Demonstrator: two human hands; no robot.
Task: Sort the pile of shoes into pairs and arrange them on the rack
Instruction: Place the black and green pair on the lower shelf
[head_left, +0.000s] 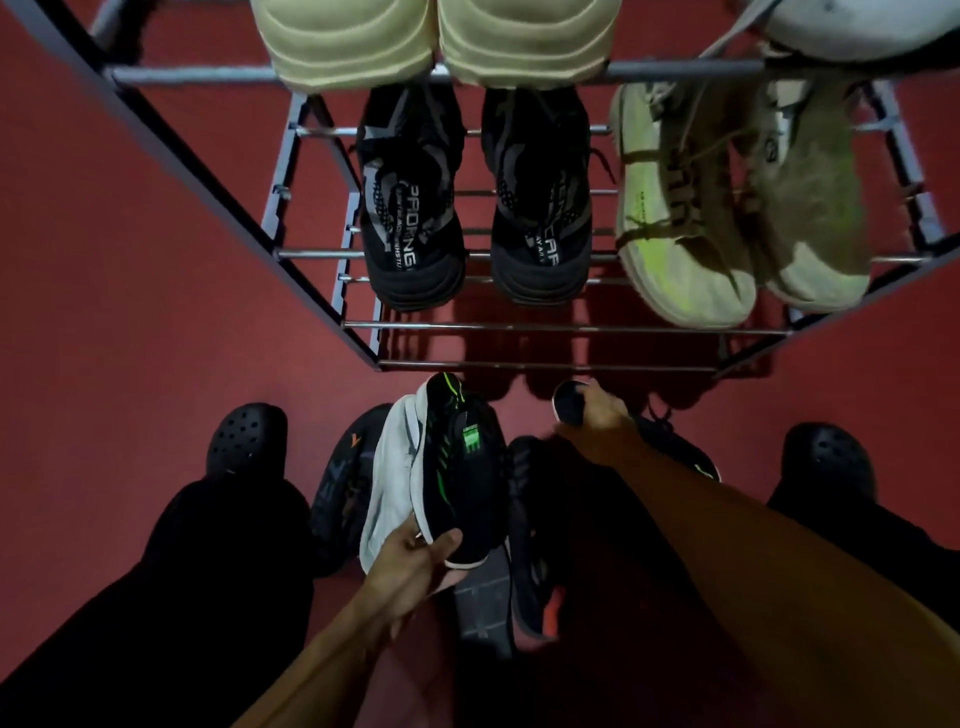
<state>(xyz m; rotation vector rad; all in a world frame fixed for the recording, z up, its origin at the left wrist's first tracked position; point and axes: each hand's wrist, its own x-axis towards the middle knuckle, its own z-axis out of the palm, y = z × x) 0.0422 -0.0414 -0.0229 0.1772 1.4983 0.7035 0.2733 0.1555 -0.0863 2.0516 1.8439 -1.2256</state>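
On the red floor (130, 312) before the rack (545, 326), both hands are on black shoes with green trim.

Nearest the viewer, the left hand (415, 564) grips the heel of a black and green shoe (462, 467), lifted on its side with the white sole turned left, above the dark shoes of the pile (524, 571) between the person's feet. The right hand (597, 415) is curled round the end of a second dark shoe (670, 441) just below the rack's lowest front bar. A middle shelf holds a black pair (472, 208) side by side and, to their right, a pale pair with yellow-green marks (727, 218), touching. The top shelf carries a cream pair (436, 36) and a white shoe (857, 26) at the right edge.
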